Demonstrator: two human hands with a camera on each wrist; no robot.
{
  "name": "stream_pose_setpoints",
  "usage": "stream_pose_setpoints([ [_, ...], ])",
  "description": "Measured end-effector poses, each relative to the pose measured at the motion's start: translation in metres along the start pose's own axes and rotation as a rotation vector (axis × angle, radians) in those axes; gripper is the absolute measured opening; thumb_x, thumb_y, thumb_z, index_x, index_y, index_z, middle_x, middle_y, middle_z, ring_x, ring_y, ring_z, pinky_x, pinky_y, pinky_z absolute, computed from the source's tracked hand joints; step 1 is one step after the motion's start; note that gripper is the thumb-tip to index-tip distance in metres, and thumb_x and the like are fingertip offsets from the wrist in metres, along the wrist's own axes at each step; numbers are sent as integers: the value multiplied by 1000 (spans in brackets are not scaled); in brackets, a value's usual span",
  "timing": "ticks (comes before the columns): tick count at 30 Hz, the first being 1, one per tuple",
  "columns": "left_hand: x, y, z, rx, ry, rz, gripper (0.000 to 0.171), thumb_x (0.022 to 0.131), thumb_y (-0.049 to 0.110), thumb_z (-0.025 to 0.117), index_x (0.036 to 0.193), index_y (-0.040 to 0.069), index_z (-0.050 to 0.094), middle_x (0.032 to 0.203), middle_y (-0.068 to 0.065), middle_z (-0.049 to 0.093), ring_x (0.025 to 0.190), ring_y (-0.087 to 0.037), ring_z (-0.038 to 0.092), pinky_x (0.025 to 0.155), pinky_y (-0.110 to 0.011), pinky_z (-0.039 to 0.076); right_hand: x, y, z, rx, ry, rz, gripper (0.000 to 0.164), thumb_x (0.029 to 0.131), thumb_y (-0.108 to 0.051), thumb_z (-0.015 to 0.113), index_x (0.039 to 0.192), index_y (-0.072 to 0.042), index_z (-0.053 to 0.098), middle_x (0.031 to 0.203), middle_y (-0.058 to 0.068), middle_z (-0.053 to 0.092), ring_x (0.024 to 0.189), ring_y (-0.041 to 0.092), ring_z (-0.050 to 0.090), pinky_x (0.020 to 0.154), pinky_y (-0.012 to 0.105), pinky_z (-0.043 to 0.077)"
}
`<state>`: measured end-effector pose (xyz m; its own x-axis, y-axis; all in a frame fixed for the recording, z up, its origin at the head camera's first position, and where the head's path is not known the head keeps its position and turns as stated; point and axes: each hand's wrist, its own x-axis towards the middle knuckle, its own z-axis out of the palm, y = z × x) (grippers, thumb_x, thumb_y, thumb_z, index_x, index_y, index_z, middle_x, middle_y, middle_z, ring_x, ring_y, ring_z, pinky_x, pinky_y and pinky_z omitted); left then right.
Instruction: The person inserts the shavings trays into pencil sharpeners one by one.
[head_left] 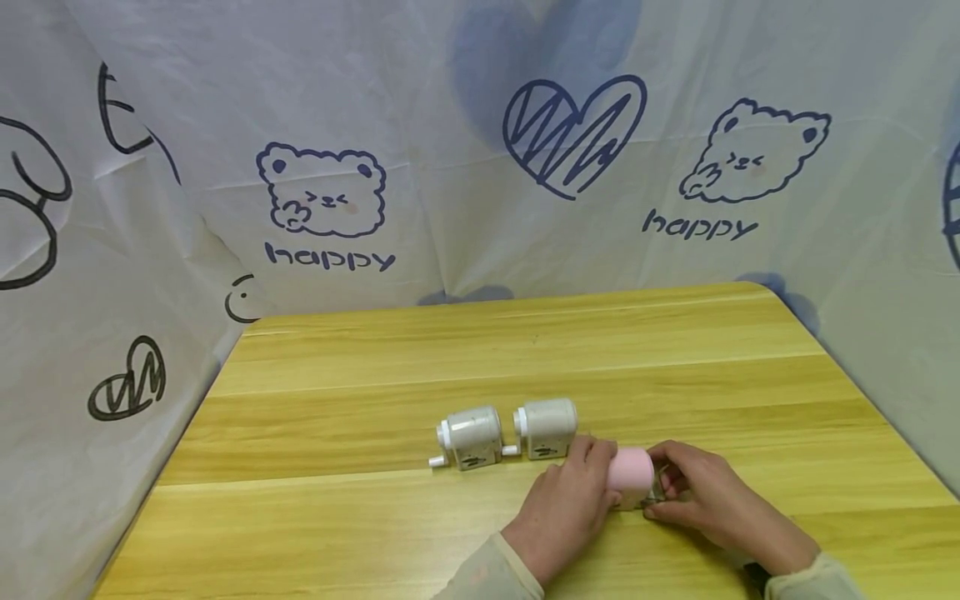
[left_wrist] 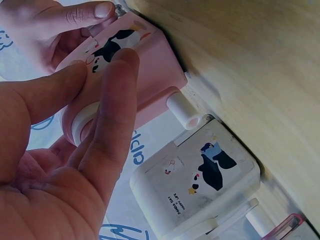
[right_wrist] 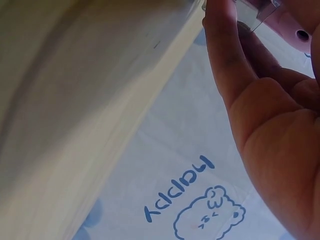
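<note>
A pink crank pencil sharpener (head_left: 632, 468) stands on the table between the two hands, a panda picture on its side in the left wrist view. My left hand (head_left: 564, 504) grips it from the left, thumb and fingers on its body (left_wrist: 155, 70). At its right end, my right hand (head_left: 705, 493) pinches a clear plastic drawer (right_wrist: 256, 15) between thumb and fingers. The drawer sticks out of the pink body, near a dark round hole. Most of the drawer is hidden by the right fingers.
Two whitish crank pencil sharpeners, one at the left (head_left: 476, 440) and one nearer the hands (head_left: 549, 429), stand in a row with their cranks to the left. The wooden table (head_left: 337, 517) ends at a hanging white cloth (head_left: 450, 225) with drawings.
</note>
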<state>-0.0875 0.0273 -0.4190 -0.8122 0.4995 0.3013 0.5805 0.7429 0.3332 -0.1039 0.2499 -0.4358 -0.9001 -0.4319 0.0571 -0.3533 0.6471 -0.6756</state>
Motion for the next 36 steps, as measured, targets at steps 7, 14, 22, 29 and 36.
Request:
stream_pose_setpoints([
  [7,0,0,0,-7,-10,-5,40,89,27,67,122,12,50,110,-4,53,61,-12,56,52,-19,44,1,0,1,-11,-2,-1,52,74,-34,80,111,-6,56,86,-4,54,73,6,52,63,25,49],
  [14,0,0,0,-7,-10,-2,40,89,27,67,122,13,50,111,-4,53,61,-11,56,52,-19,43,2,-1,0,0,-11,-5,51,75,-33,80,111,-5,56,86,-3,54,74,7,52,64,25,49],
  [22,0,1,0,-16,-16,-15,39,89,26,66,122,13,50,110,-4,52,60,-12,56,51,-19,43,2,-1,0,-24,-4,-13,52,74,-32,81,110,-5,56,86,-5,54,74,6,52,63,25,48],
  [29,0,1,1,-6,-7,-13,39,89,27,67,121,13,50,109,-3,52,58,-12,54,49,-19,41,4,-2,0,-44,-16,-28,52,74,-36,80,109,-6,56,85,-6,53,73,5,51,63,25,48],
  [36,1,1,3,-6,-3,-9,40,89,26,67,121,13,49,109,-4,52,57,-12,53,48,-19,41,7,-4,1,-36,-37,-23,52,73,-39,80,107,-8,56,84,-6,53,72,6,51,62,26,47],
])
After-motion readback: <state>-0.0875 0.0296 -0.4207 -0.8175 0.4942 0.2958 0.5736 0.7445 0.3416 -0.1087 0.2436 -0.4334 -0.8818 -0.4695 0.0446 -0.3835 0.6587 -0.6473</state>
